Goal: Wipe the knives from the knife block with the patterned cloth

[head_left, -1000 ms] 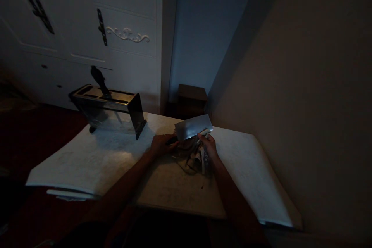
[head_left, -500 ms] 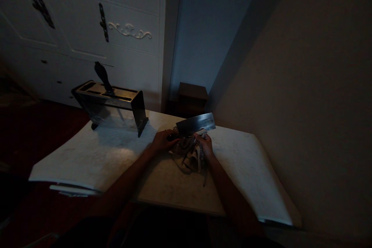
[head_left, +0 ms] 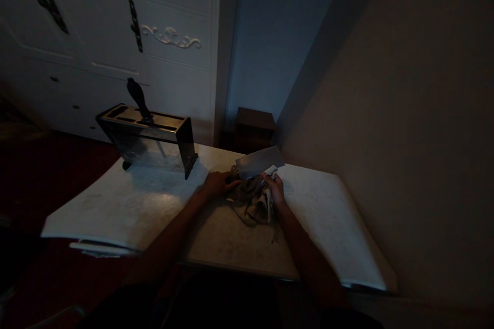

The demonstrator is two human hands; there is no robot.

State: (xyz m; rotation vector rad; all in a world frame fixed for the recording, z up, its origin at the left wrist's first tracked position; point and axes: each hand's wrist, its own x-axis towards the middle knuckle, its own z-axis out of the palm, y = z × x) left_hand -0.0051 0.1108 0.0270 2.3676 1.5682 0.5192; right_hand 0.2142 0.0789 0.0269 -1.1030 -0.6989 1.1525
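Observation:
My left hand [head_left: 219, 185] is closed at the left end of a cleaver [head_left: 259, 162], where its handle is hidden by the fingers. The broad metal blade points right and tilts slightly upward. My right hand [head_left: 275, 187] pinches a crumpled cloth [head_left: 257, 203] against the lower edge of the blade near its far end. The rest of the cloth hangs in folds between both hands, down to the table. To the left stands a knife block [head_left: 150, 126] with clear sides and a slotted top; one black-handled knife [head_left: 138, 96] sits upright in it.
Under my hands is a white table [head_left: 150, 205] with a marbled top. White cabinets [head_left: 177, 82] with dark handles rise behind it. A brown box [head_left: 255, 126] stands beyond the table's far edge, and a wall [head_left: 386, 113] runs along the right.
The blade has turned slightly and lost its bright glint. My right hand and the cloth have shifted a little right and up along it. The knife block stays in place.

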